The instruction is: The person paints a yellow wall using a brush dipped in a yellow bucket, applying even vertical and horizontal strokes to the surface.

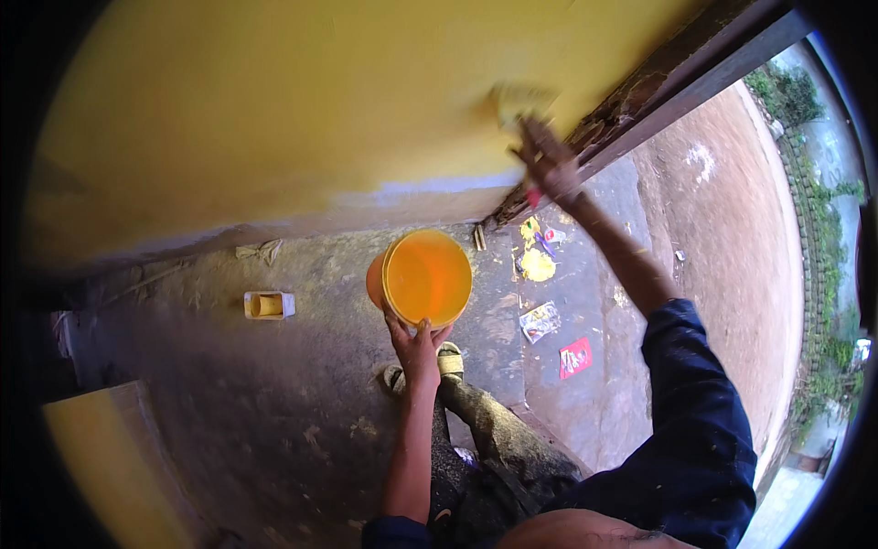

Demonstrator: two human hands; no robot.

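Note:
My left hand point(417, 350) grips the near rim of an orange plastic bucket point(429, 278), which is tilted so that its inside faces me. Against the yellow-painted wall point(309, 103), close to the dark door frame, my right hand point(549, 161) holds a wide paintbrush point(525, 101). Hand and brush are blurred, and a red bit, perhaps the handle's end, shows below the palm. Along its lower edge the wall has a pale, unpainted-looking strip point(446, 184).
On the concrete floor point(309, 384) lie an open container point(269, 305) with a yellow cup-like thing inside, a crumpled cloth point(260, 251), yellow paint splashes point(537, 265), a printed sheet point(540, 322) and a red packet point(575, 357). A dark frame point(645, 117) edges the wall; bare earth lies beyond.

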